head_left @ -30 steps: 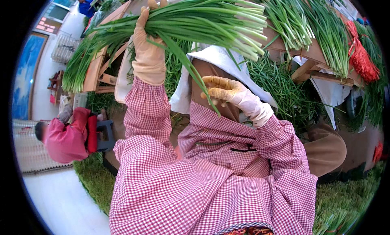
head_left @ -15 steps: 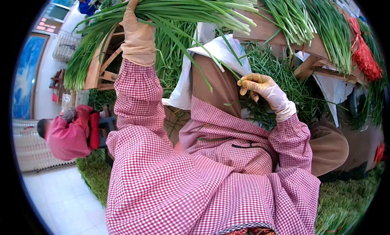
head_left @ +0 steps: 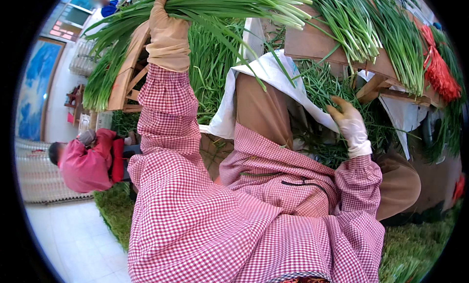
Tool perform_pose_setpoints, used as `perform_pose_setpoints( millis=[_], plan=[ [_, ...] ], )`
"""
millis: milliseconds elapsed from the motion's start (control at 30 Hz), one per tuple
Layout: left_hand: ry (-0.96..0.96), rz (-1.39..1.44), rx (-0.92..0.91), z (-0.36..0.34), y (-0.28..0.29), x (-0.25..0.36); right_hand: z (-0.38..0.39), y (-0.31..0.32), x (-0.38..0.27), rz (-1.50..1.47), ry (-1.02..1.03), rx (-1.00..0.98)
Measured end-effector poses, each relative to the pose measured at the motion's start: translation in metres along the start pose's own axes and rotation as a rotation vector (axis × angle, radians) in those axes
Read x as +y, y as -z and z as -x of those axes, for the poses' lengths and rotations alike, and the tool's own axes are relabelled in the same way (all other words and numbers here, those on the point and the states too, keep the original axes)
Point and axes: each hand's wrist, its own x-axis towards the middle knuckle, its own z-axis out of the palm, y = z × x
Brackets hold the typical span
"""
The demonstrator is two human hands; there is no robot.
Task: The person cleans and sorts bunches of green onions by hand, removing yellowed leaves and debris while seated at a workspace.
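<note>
At the top, my gloved left hand (head_left: 158, 19) is closed around a thick bunch of long green leaves with pale stem ends, like garlic chives (head_left: 239, 4). The pale ends point right, while some leaves droop below the bunch. My gloved right hand (head_left: 350, 120) is raised with fingers apart, holding nothing I can see. A white sack cloth (head_left: 266, 68) lies over my knee. Its right edge stretches close to my right hand; whether they touch, I cannot tell. Loose green leaves (head_left: 322, 82) are heaped beyond that hand.
More chive bunches (head_left: 349, 31) rest on a wooden board (head_left: 305, 43) at upper right, beside a bundle of red ties (head_left: 437, 70). A wooden frame (head_left: 128, 70) stands at upper left. A person in a pink top (head_left: 90, 161) sits at far left. Cut greens (head_left: 415, 249) lie at lower right.
My right hand has moved right, its pinched fingers have spread, and the thin leaf at its fingertips is gone from them. The sack's edge now reaches farther right. My left hand keeps the bunch.
</note>
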Motion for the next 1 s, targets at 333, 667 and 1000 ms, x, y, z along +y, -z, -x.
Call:
perform_pose_setpoints(
  millis=[333, 667, 1000],
  plan=[
    [0.142, -0.02, -0.087, -0.004, -0.024, -0.02, -0.002, -0.046, -0.125, -1.074, 0.096, -0.754],
    [0.1, 0.025, -0.081, 0.019, -0.035, -0.033, 0.013, 0.014, 0.025, 0.778, -0.259, -0.382],
    [0.053, -0.004, -0.152, 0.029, -0.04, -0.064, -0.029, 0.024, -0.101, -1.26, 0.248, -0.236]
  ],
)
